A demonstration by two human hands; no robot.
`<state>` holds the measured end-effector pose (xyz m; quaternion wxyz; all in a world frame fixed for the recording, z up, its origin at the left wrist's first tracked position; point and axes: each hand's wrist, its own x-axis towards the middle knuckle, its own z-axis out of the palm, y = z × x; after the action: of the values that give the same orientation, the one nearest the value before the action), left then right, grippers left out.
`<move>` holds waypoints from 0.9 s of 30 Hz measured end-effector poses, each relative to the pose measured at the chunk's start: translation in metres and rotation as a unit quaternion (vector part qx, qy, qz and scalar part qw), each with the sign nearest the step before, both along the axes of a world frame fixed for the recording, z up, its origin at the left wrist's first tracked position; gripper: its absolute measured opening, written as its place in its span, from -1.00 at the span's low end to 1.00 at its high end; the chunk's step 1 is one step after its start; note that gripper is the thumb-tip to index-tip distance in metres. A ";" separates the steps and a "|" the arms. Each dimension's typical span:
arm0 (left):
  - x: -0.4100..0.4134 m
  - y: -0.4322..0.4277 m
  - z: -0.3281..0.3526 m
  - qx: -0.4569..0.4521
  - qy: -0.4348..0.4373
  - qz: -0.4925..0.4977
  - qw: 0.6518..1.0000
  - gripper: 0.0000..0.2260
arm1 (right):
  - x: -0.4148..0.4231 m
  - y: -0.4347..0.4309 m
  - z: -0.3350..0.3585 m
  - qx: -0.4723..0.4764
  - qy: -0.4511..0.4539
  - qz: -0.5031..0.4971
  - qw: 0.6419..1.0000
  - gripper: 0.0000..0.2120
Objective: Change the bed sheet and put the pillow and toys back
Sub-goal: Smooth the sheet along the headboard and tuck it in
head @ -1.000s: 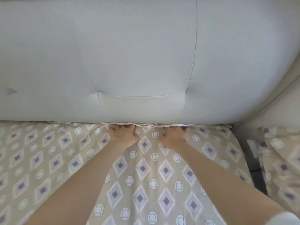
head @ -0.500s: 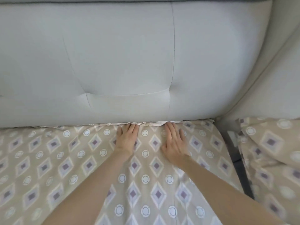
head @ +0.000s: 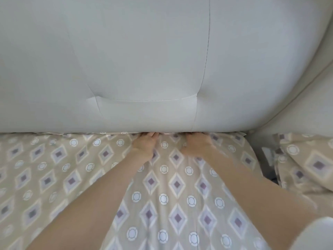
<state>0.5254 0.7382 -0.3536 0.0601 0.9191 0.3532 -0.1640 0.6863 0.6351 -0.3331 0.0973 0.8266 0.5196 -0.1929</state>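
Note:
A beige bed sheet (head: pixel 54 168) printed with purple diamonds and white circles covers the mattress up to the padded grey headboard (head: pixel 144 60). My left hand (head: pixel 146 145) and my right hand (head: pixel 197 144) lie flat on the sheet side by side. Both press its top edge into the gap under the headboard. The fingertips of both hands are hidden in that gap. A bunched strip of sheet shows along the seam to the left of my hands.
Bedding in the same pattern (head: pixel 310 165), perhaps a pillow, lies to the right, beyond a narrow dark gap (head: pixel 269 159) at the mattress's right edge. A pale wall or side panel (head: pixel 306 105) rises behind it.
Half a second ago my fingers lay stretched out on the sheet in plain sight. Both hands have since slid forward, and the fingertips are now pushed into the gap under the headboard.

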 end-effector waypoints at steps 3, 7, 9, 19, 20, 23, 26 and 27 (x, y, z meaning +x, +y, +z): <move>-0.005 0.001 0.005 -0.022 -0.008 -0.006 1.000 -0.16 | -0.003 0.003 0.000 -0.003 0.017 -0.002 1.000 -0.50; -0.021 -0.008 0.005 -0.040 -0.037 -0.011 0.998 -0.21 | -0.025 -0.024 -0.012 0.041 -0.004 0.011 0.999 -0.35; -0.039 -0.016 0.005 -0.038 -0.045 0.013 0.998 -0.22 | -0.037 -0.041 -0.019 0.053 -0.023 0.054 0.997 -0.32; -0.147 -0.004 0.012 -0.015 -0.037 0.295 0.955 -0.39 | -0.100 -0.028 -0.017 0.091 0.059 0.088 0.990 -0.32; -0.154 0.001 0.011 -0.023 -0.039 0.306 0.951 -0.36 | -0.108 -0.020 -0.017 0.086 0.058 0.096 0.990 -0.34; -0.166 0.018 0.006 -0.050 -0.058 0.310 0.948 -0.25 | -0.126 0.002 -0.020 0.074 0.034 0.136 0.987 -0.39; -0.173 0.036 0.004 -0.073 -0.070 0.292 0.951 -0.17 | -0.132 0.020 -0.021 0.066 0.031 0.155 0.985 -0.32; -0.175 0.041 0.002 -0.074 -0.067 0.286 0.953 -0.15 | -0.132 0.029 -0.021 0.061 0.040 0.153 0.986 -0.25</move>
<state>0.3509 0.7795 -0.3516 0.1955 0.7814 0.5835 -0.1033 0.5543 0.6642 -0.3538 0.0544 0.7337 0.6538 -0.1765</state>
